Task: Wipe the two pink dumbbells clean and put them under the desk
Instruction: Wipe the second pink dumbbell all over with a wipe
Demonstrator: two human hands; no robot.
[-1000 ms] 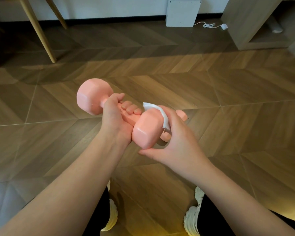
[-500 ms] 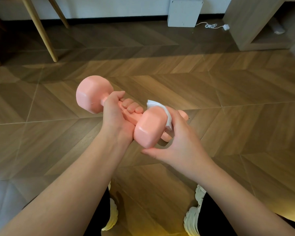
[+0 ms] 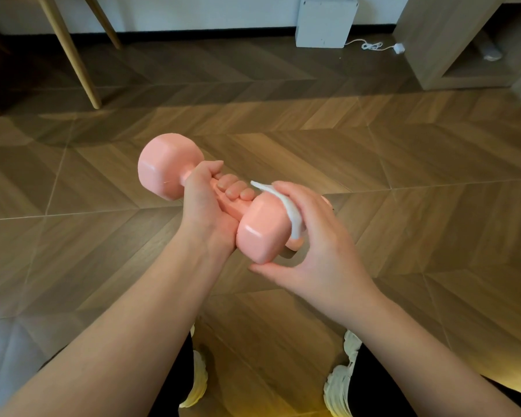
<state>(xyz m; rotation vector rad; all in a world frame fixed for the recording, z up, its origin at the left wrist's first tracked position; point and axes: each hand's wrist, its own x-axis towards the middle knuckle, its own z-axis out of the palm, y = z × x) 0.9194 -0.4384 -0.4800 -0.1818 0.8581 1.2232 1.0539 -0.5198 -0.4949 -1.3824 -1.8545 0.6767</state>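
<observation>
Wiping dumbbell w/ cloth, both hands on it

Held up over the floor (image 3: 403,182), mid-frame, the dumbbell (image 3: 163,168) sits tilted: far head up-left, near head down-right, closer to the camera. The left hand (image 3: 205,206) grips the bar btwn the two heads, fingers wrapped right round it, fingertips showing on top, thumb along the far side.

The right hand (image 3: 316,236) cups the near head from the right. Its fingers curl over a white cloth (image 3: 291,216) and press it against that head's side, while the thumb sticks out straight just below the head, not touching it as far as I can tell. The cloth shows as a thin band from the top of the head down its right edge; the rest is hidden under the fingers.

Pink bits peek out behind the right hand, prob. a 2nd dumbbell (image 3: 295,243) lying on the floor; mostly hidden, can't tell how it lies.

Background, well apart from the hands: desk (image 3: 433,40) top right w/ an open space under it, white box (image 3: 325,22) against the wall, white cable (image 3: 373,45) beside the box, wooden legs (image 3: 76,61) top left. At the bottom edge, pale shoes (image 3: 340,383) and dark trousers.
</observation>
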